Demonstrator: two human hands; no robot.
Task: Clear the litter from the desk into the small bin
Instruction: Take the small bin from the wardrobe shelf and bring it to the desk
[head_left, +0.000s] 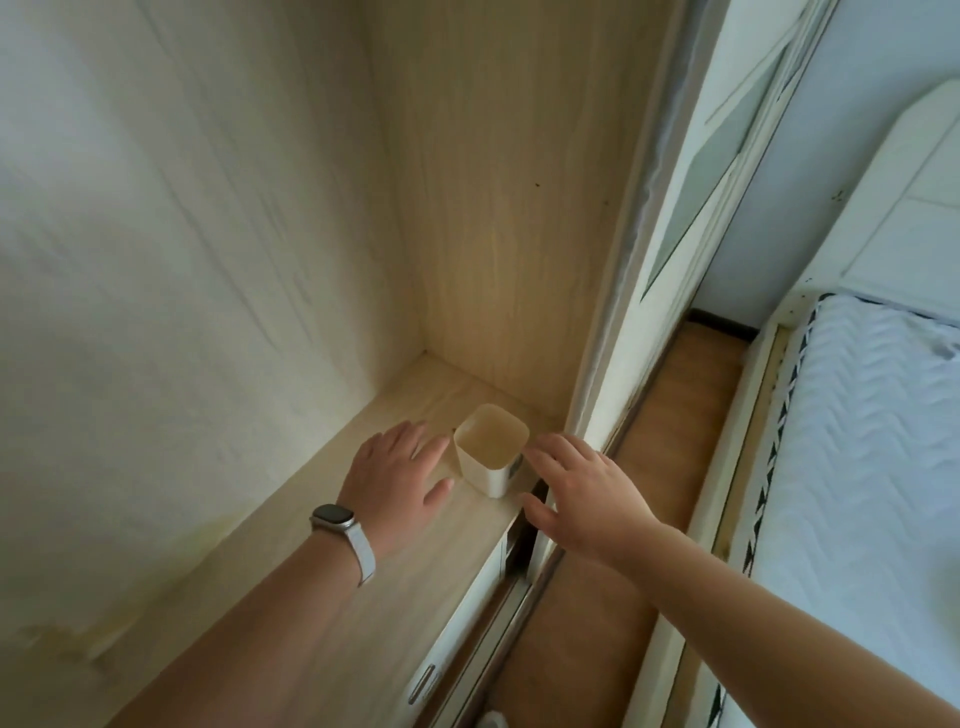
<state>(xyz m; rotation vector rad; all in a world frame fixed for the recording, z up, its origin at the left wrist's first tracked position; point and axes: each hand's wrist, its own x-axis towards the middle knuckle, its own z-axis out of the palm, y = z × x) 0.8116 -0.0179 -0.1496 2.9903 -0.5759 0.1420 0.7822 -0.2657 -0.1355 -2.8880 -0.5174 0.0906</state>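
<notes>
A small white square bin (491, 452) stands upright on the light wooden desk (332, 597), close to its front edge near the corner. Its inside looks empty. My left hand (397, 475), with a watch on the wrist, lies just left of the bin, fingers spread, fingertips at or almost at its side. My right hand (582, 486) hovers just right of the bin with fingers apart, past the desk's edge. Neither hand grips anything. No litter shows on the desk.
Pale wood panels (493, 208) wall the desk at the back and left. A sliding door frame (623, 312) stands right of the bin. Below lie a wooden floor (675, 415) and a bed with a white quilted mattress (872, 441).
</notes>
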